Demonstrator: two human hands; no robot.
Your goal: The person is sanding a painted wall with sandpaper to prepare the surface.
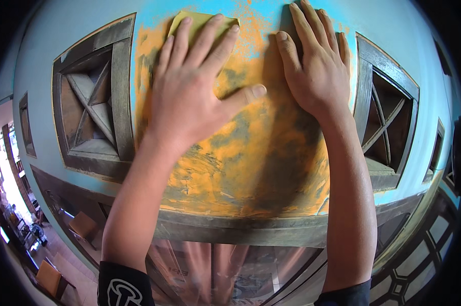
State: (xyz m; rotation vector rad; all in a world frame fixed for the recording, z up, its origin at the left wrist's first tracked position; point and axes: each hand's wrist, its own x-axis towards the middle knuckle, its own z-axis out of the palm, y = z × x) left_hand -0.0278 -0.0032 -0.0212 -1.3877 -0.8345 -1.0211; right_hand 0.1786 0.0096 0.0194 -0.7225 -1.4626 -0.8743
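Observation:
My left hand (194, 86) lies spread over a yellow sheet of sandpaper (203, 25), pressing it with the fingertips against the wall. Its thumb sticks out to the right, off the sheet. The palm and fingers cover the sheet's lower part. To the right, my right hand (318, 65) rests flat on the same wall, fingers pointing up, with nothing seen in it. Between and below both hands is a wall patch (230, 164) of orange paint with dark grey smears and scrapes. Blue paint (222, 5) shows along the top of the patch.
Dark wooden vent frames with crossed slats flank the patch, a left one (121, 95) and a right one (364, 84). Below runs a wooden beam (238, 229) above glass with pinkish curtains (230, 264). Brown-backed chairs (48, 277) stand at the lower left.

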